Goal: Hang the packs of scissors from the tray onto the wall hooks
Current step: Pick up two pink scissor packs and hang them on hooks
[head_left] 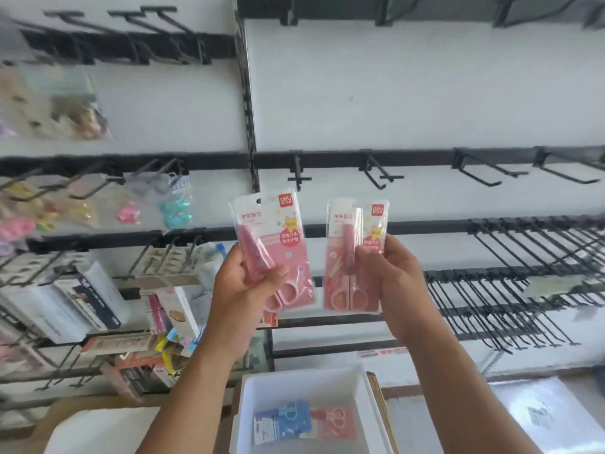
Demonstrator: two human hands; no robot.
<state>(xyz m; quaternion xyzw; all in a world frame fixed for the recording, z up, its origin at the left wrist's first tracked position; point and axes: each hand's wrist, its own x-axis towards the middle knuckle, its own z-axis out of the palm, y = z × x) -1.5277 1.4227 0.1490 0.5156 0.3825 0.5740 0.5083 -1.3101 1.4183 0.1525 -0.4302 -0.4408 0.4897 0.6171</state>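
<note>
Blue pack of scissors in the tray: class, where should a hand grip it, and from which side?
Judging by its pose, come from above: the blue pack lies flat on the floor of the white tray. Pinch its near-left edge, since the pink pack lies close on its right.

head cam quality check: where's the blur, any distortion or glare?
Head view: left edge smeared, the hanging goods unreadable; centre sharper, with large print on the pink scissor pack in the left hand and the one in the right hand legible. Wide-angle bends the hook rails. Soft even light; mild sheen on the plastic sheet at lower right.
</note>
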